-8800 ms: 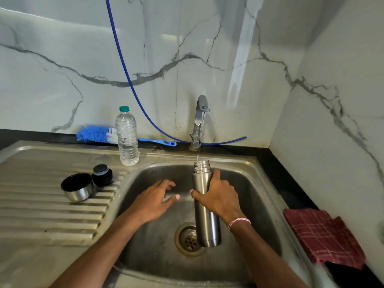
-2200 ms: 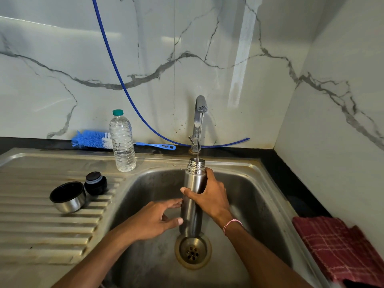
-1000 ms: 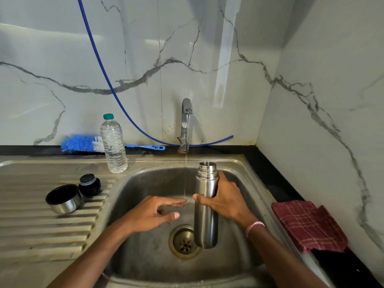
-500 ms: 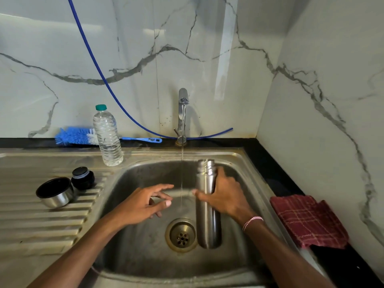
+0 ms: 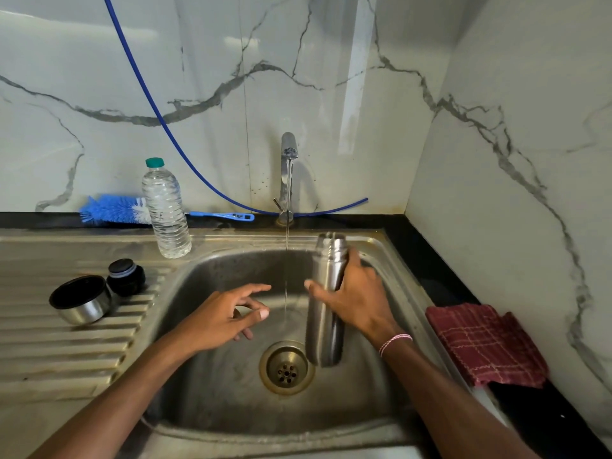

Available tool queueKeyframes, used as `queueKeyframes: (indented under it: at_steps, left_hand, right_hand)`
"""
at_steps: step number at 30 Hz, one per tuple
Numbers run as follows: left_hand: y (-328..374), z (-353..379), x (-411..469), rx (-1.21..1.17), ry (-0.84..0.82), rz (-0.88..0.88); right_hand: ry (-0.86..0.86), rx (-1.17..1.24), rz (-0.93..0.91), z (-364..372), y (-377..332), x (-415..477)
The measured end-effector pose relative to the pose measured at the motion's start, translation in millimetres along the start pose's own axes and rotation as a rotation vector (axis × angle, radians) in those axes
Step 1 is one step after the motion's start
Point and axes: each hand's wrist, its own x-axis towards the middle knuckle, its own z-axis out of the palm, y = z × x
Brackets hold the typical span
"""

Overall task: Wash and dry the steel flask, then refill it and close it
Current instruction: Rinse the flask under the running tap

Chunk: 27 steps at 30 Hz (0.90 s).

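Head view showed the right hand (image 5: 356,301) fingers wrapped round the steel flask (image 5: 326,303) beside the running tap (image 5: 287,170), left hand (image 5: 222,314) fingers spread apart, so washing seemed underway and swishing it out looked next.

**Steel grey, blue and maroon at the sink**

The flask (image 5: 326,303) is plain brushed silver, like the sink (image 5: 212,425) and tap (image 5: 287,167). The wall (image 5: 231,77) is white marble with grey veins. A blue hose (image 5: 172,134) crosses it; the brush (image 5: 114,210) has blue and white bristles. The clear bottle (image 5: 165,210) wears a green cap. The stopper (image 5: 126,276) is black, the cup (image 5: 81,303) silver outside, black within. The cloth (image 5: 483,346) is maroon with a pale check. The bench (image 5: 427,260) is black.
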Motion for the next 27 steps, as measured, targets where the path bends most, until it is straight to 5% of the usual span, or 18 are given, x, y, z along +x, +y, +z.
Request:
queueKeyframes:
  at_steps: [3,8,14,19,24,27]
  left_hand:
    - [1,0,0,0.009,-0.001,-0.001]
    - [2,-1,-1,0.028,0.009,-0.007]
    - [3,-1,-2,0.027,0.012,-0.008]
    - [4,-1,-1,0.038,0.016,-0.010]
    - [4,-1,-1,0.035,0.010,0.000]
    - [4,-1,-1,0.033,0.009,-0.003]
  right_hand:
    - [0.162,0.165,0.009,-6,-5,4]
    - [-0.264,-0.265,0.050,9,0,-4]
    - [0.195,0.163,0.023,-7,-6,5]
    - [-0.258,-0.242,0.068,15,9,1]
    - [0.054,0.039,0.055,2,5,11]
    - [-0.096,-0.048,0.090,10,10,13]
